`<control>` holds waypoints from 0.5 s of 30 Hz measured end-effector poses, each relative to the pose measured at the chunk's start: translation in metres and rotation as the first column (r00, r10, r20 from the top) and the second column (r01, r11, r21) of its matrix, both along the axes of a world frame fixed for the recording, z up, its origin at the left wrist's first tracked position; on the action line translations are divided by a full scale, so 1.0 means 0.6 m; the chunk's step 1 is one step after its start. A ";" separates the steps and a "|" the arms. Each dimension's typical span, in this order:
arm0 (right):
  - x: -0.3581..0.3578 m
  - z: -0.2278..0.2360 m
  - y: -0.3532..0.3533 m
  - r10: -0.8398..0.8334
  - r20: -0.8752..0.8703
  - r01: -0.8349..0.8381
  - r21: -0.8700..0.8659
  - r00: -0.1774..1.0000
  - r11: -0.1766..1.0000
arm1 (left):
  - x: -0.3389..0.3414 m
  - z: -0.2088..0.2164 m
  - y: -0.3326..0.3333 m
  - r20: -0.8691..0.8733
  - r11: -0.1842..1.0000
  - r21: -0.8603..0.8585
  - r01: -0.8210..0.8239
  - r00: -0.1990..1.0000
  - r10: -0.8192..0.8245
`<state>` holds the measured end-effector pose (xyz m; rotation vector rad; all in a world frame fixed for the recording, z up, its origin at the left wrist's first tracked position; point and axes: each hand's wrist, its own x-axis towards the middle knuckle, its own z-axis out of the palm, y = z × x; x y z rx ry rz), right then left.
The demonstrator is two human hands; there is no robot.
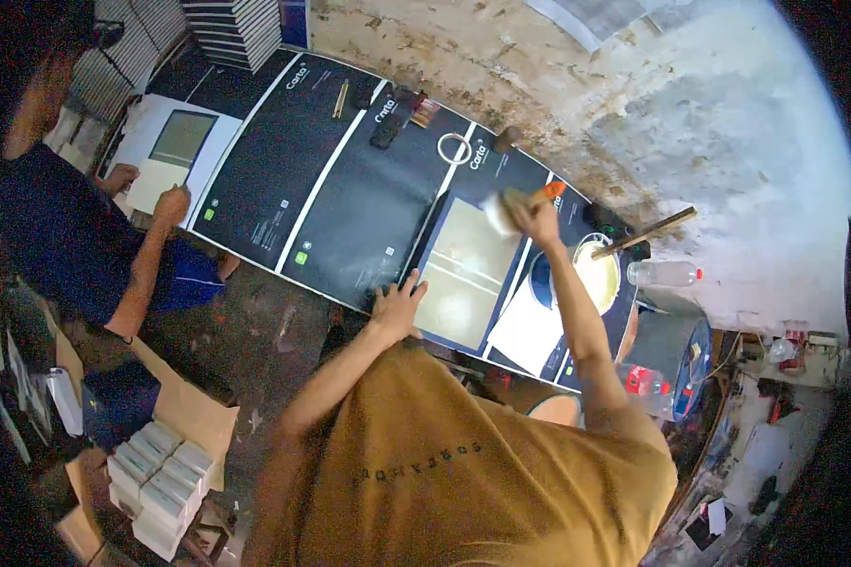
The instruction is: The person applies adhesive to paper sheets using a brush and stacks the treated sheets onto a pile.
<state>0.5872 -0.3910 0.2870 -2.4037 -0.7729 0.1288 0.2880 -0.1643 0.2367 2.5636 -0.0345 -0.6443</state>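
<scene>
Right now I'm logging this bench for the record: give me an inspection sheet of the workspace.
Surface: long table covered with dark printed sheets.
Job's things: tan board on a sheet; brush; bowl of pale paste.
Clutter: tape ring, bottle, stick, small tools at the far edge.
Grippers: left hand flat at the board's corner; right hand holds the brush.
Cables: nothing seen.
Surroundings: a co-worker at the left, stacked boxes, stained wall.

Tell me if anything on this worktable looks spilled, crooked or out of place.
Nothing looks spilled. One oddity: a long wooden stick lies tilted across the rim of the glue bowl, jutting past it toward the wall. The right hand holds an orange-handled brush; the left hand presses flat by the yellowish board.
</scene>
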 end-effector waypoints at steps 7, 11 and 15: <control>-0.082 -0.041 -0.026 -0.155 0.092 0.122 0.294 0.984 0.948 | 0.011 0.003 -0.004 -0.026 0.993 0.079 0.092 0.996 -0.090; -0.082 -0.021 -0.097 -0.520 -0.023 0.504 -0.215 0.854 0.836 | 0.006 0.012 -0.002 0.004 0.992 0.090 0.089 0.996 -0.090; -0.137 -0.042 -0.079 -0.153 0.477 0.131 0.080 0.865 0.988 | 0.014 0.010 -0.005 0.004 0.985 0.119 0.123 0.992 -0.124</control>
